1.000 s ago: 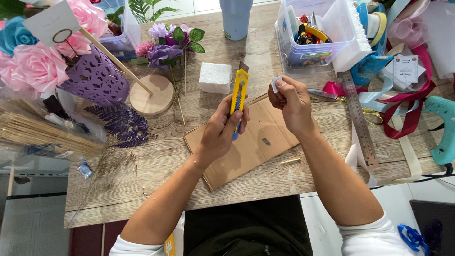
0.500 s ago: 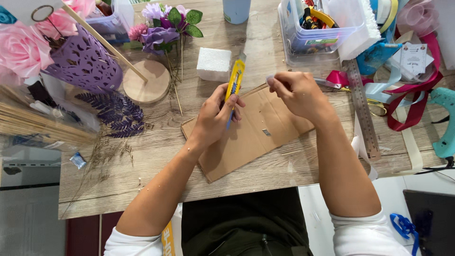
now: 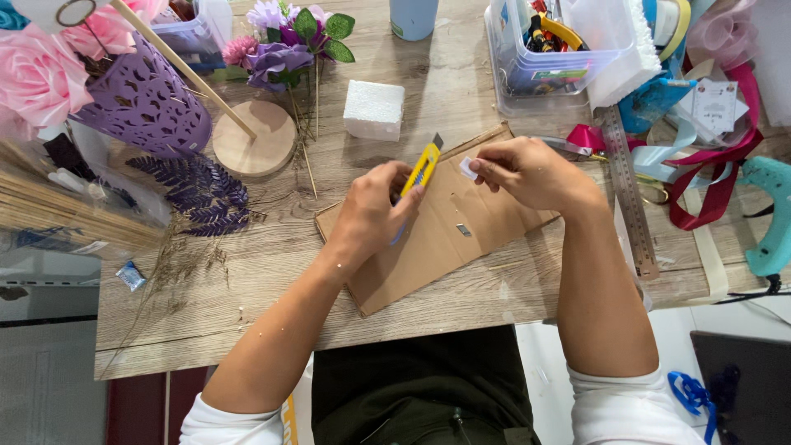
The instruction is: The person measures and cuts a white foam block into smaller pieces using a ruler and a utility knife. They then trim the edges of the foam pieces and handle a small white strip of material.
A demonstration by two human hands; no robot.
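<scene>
Two hands work over a brown cardboard sheet (image 3: 428, 247) lying flat at the table's (image 3: 272, 305) centre: the left hand (image 3: 371, 216) is clamped on a yellow knife (image 3: 422, 169), blade toward 1 o'clock, and the right hand (image 3: 527, 173) pinches a small white scrap (image 3: 467, 168). At 1 o'clock a clear tub (image 3: 552, 62) holds mixed tools; at 10 o'clock a purple vase (image 3: 144, 103) holds pink flowers (image 3: 37, 74).

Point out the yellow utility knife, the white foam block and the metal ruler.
Yellow plastic utility knife (image 3: 423, 167), head view, on its yellow body.
White foam block (image 3: 373, 110), head view, on its top face.
Long metal ruler (image 3: 628, 191), head view, mid-length.
</scene>
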